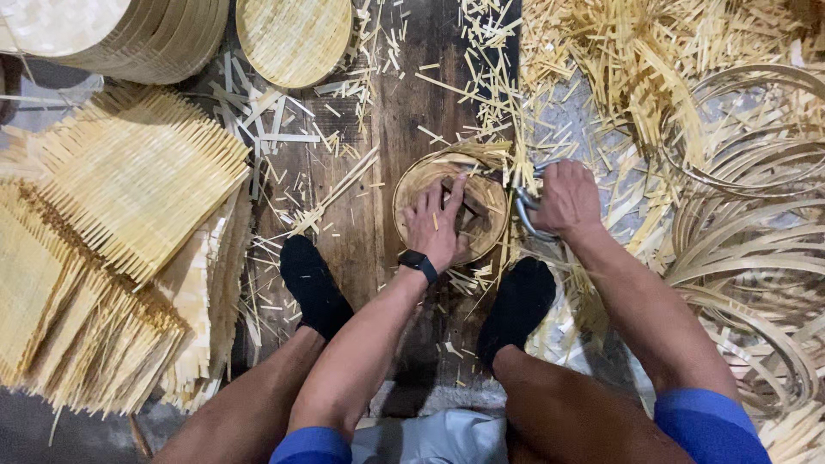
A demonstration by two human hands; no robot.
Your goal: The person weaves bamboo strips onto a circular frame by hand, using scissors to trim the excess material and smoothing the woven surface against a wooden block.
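Note:
My left hand (pixel 438 225) presses flat, fingers spread, on a woven bamboo mat inside a round bamboo hoop (pixel 412 176) on a dark wooden board (pixel 378 129). A black watch sits on that wrist. My right hand (pixel 563 199) is closed around the metal handles of a pair of shears (pixel 526 206) at the hoop's right edge. My two feet in black socks (pixel 311 283) rest on either side of the board, below the hoop.
Stacks of square woven bamboo mats (pixel 120 215) lie at left. Finished round woven trays (pixel 294 39) sit at top left. Loose bamboo strips and trimmings (pixel 619 60) cover the floor at top right, with coiled bamboo hoops (pixel 748 172) at right.

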